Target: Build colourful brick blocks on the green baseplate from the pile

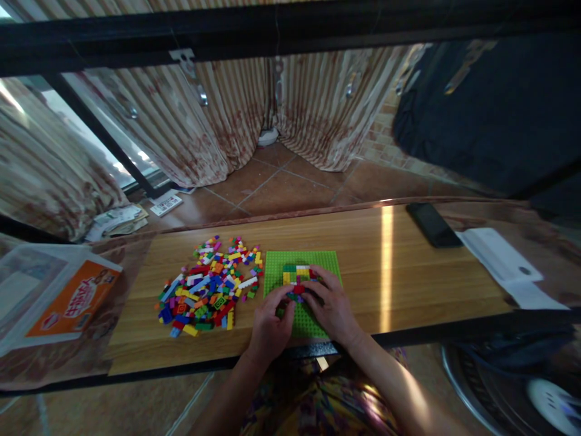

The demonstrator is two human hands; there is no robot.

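A green studded baseplate (324,261) lies on the wooden board in front of me. On it stands a small build of toy bricks (290,275) with green, white, yellow and red pieces. My left hand (272,327) is closed at the build's near left side, thumb and forefinger at the bricks. From the right, my right hand (334,307) has its fingers curled around the same bricks. Between the fingertips shows a red brick (298,289), with small blue and purple bits beside it. My fingers partly hide where these pieces join.
Left of the baseplate spreads a loose pile of coloured bricks (204,293). A clear plastic box (63,254) with an orange label stands at the far left. On the right lie a black phone (433,225) and a white box (502,254). Striped curtains hang beyond the table.
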